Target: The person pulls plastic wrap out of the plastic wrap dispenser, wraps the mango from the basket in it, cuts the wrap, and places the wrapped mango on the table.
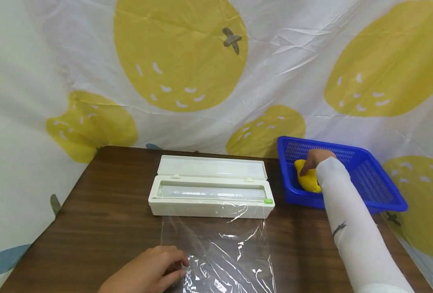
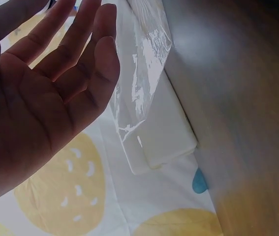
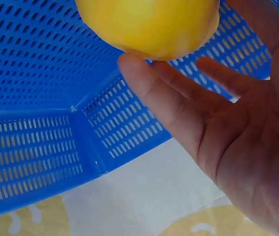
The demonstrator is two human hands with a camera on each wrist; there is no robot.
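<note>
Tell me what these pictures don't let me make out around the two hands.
Plastic film: near part cut off by the head view's bottom edge.
Yellow object: partly hidden by the right hand and white sleeve in the head view, cropped by the right wrist view's top edge.
Left hand: some fingertips cut off by the left wrist view's top edge.

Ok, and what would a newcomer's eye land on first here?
Probably the bright blue basket at the right of the table, with the right hand at a yellow fruit-shaped item inside it. Next, the open white dispenser near the middle, its shiny clear film drawn toward the viewer. Behind everything hangs a fabric backdrop with big yellow fruit prints.
</note>
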